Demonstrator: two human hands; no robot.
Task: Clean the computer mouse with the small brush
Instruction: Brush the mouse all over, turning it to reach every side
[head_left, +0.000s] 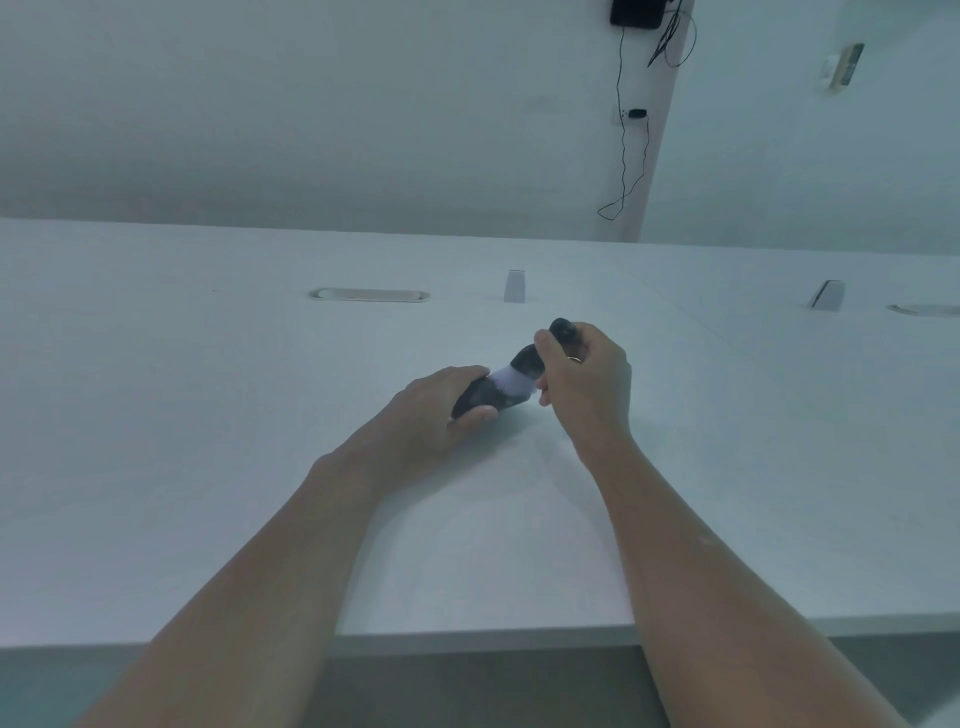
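Head view: you're pinning the computer mouse (478, 397) on the white desk (260, 467) with your left hand (441, 410), fingers wrapped closed around its rear. Your right hand (584, 379) is clenching the small brush (524, 364) by the handle, pale bristles (511, 382) touching the mouse's front end. You're mid-scrub, I'd say; the frame is too blurry to judge how clean it's getting.

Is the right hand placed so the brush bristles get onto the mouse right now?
Probably yes. The right hand holds the brush angled down, its pale bristles on the top of the mouse, which the left hand steadies on the table. Nothing blocks it.
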